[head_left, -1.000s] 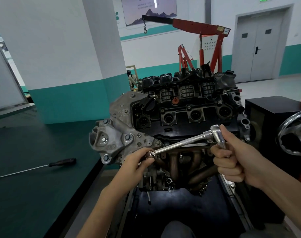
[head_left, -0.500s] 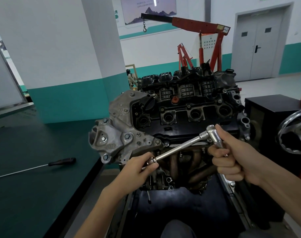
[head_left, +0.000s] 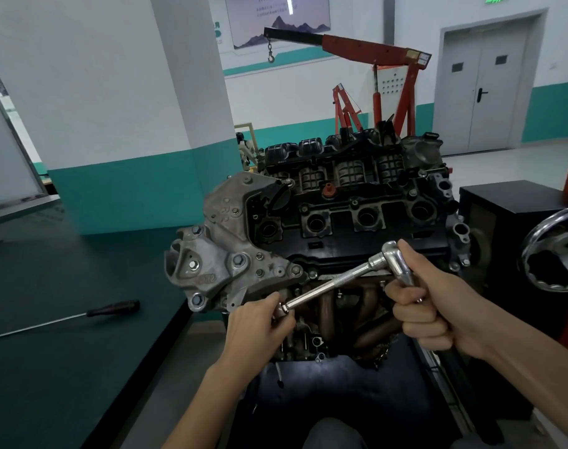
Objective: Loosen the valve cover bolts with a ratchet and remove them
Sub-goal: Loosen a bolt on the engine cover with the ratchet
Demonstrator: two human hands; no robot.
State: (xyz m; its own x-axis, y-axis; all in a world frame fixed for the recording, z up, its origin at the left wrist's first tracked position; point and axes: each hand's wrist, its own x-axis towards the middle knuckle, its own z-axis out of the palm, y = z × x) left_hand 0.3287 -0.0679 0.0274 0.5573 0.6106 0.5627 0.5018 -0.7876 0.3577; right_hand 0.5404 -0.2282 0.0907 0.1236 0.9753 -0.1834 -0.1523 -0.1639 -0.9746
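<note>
An engine stands in front of me with its black valve cover [head_left: 341,244] facing up and toward me. A small bolt [head_left: 312,273] sits on the cover's near edge. I hold a chrome ratchet [head_left: 396,259] with a long extension bar [head_left: 334,283] slanting down to the left, in front of the engine and apart from the cover. My right hand [head_left: 438,306] is closed around the ratchet handle. My left hand [head_left: 260,328] pinches the socket end of the extension, just below the grey aluminium bracket [head_left: 217,257].
A long screwdriver [head_left: 81,315] lies on the dark green workbench [head_left: 49,367] at the left. A metal handwheel [head_left: 558,251] and a black cabinet [head_left: 516,202] stand at the right. A red engine hoist [head_left: 373,50] rises behind the engine.
The ratchet head has tilted a little and the extension's socket end has dropped lower with my left hand. The camera view has shifted slightly.
</note>
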